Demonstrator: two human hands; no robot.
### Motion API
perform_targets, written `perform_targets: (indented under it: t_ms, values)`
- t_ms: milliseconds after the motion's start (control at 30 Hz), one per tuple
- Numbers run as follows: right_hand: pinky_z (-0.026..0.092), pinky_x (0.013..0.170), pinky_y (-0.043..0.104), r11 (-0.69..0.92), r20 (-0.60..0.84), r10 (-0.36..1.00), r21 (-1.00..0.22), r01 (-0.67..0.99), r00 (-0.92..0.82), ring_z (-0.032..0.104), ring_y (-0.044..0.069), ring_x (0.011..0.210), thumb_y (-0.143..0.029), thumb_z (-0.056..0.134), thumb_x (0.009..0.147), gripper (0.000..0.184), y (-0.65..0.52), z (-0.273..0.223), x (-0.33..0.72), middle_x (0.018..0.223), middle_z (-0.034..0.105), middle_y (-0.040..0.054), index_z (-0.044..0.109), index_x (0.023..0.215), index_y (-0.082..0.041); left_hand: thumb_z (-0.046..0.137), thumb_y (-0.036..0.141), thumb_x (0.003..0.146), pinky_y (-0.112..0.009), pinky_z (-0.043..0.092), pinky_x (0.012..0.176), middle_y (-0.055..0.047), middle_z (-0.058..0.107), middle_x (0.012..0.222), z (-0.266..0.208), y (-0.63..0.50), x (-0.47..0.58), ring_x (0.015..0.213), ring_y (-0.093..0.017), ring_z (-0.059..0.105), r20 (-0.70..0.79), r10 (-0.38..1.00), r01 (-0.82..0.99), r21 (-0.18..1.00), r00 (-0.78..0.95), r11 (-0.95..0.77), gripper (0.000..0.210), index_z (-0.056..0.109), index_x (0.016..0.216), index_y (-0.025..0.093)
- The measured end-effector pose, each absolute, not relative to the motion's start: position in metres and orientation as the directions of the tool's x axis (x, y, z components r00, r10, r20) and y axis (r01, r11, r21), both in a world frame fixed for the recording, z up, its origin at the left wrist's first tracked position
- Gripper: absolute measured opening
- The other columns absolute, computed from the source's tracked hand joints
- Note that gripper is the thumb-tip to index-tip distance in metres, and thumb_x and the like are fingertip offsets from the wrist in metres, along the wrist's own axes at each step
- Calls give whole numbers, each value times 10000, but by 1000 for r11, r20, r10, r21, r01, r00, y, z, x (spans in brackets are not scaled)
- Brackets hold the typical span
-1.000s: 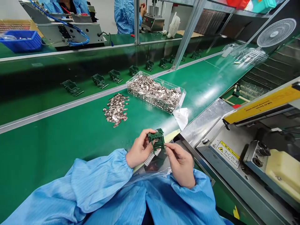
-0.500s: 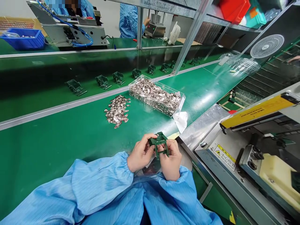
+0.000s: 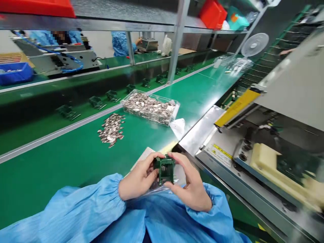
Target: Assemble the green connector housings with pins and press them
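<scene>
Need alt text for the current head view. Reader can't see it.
Left-hand grip and right-hand grip hold a green openwork part. Beyond, on a green work surface, lie a pile of small metal pieces and a clear bin of similar pieces; a machine with a yellow bar stands right.

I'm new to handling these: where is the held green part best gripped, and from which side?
Probably by the outer edges of the green part, coming from left and right at once: left hand on its left side, right hand spanning top and bottom near its right edge. Its boxy frame opens in the middle, so the rim likely gives the surer hold.
</scene>
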State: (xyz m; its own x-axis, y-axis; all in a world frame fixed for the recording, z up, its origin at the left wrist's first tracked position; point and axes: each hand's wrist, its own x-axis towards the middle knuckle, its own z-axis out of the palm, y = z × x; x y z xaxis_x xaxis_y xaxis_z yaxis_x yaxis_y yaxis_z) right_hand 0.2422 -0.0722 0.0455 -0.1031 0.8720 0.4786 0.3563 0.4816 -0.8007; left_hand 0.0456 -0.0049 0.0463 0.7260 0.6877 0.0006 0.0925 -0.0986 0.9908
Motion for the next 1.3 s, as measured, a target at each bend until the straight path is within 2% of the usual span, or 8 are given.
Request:
perform_targets:
  t_ms: [133, 233, 333, 433, 800, 1000, 1167, 1300]
  values:
    - [517, 938, 429, 483, 510, 860, -812, 327, -2, 604, 284, 1088, -453, 763, 790, 641, -120, 55, 293, 1214, 630, 90, 513, 1351, -269, 515, 262, 930, -261, 542, 711, -66, 653, 1077, 95, 3, 79, 875, -172, 661, -107, 205, 154, 961, 973, -230, 598, 240, 1461, 272]
    - [514, 959, 490, 355, 520, 765, -833, 425, 380, 602, 320, 1123, -503, 772, 764, 645, -168, 54, 336, 1214, 634, 97, 547, 1317, -257, 577, 269, 899, -303, 540, 847, -83, 649, 1192, 114, 18, 136, 1029, -202, 651, 12, 79, 25, 889, 997, -457, 606, 321, 1448, 263]
    - [380, 1057, 642, 187, 563, 273, -827, 531, 780, 496, 374, 1263, -418, 743, 809, 613, -206, 57, 373, 1341, 552, 92, 515, 1346, -229, 594, 285, 884, -389, 466, 1019, -143, 588, 1323, 117, 19, 219, 1204, -252, 569, 268, 102, -149, 769, 958, -622, 502, 458, 1355, 179]
    - [252, 1077, 743, 115, 536, -14, -838, 534, 844, 427, 403, 1319, -316, 718, 823, 562, -225, 62, 404, 1375, 520, 73, 512, 1340, -231, 700, 339, 799, -467, 354, 1129, -234, 442, 1448, 114, 6, 302, 1369, -327, 400, 377, 112, -199, 692, 919, -694, 705, 409, 1384, 76]
    - [397, 1094, 536, -122, 540, 374, -777, 617, 754, 546, 331, 1223, -450, 762, 757, 659, -203, 98, 472, 1242, 616, 91, 536, 1337, -235, 812, 310, 657, -420, 478, 1027, -161, 564, 1307, 119, 6, 333, 1167, -279, 581, 372, 330, -237, 893, 868, -383, 725, 511, 1290, 125]
    - [465, 1034, 470, -221, 373, 703, -694, 685, 605, 580, 316, 1189, -562, 731, 748, 676, -179, 103, 494, 1203, 657, 106, 557, 1304, -221, 765, 290, 721, -413, 460, 1056, -91, 591, 1206, 91, 41, 207, 1149, -249, 594, 41, 328, 31, 977, 944, -211, 537, 558, 1205, 184]
    - [397, 1083, 488, -286, 466, 676, -548, 786, 571, 480, 320, 1302, -569, 583, 855, 672, -186, 93, 484, 1403, 523, 125, 456, 1413, -217, 776, 339, 692, -437, 392, 1122, -111, 466, 1400, 53, 50, 175, 1284, -289, 505, -133, 385, 209, 965, 913, -162, 548, 579, 1191, 226]
    - [367, 1096, 523, -609, 633, 306, -444, 657, 711, 464, 359, 1304, -628, 466, 861, 684, -238, 61, 472, 1417, 501, 157, 512, 1371, -174, 817, 396, 627, -465, 301, 1169, -128, 241, 1576, 33, 53, 190, 1447, -329, 274, -168, 340, 252, 943, 925, -218, 671, 580, 1237, 245]
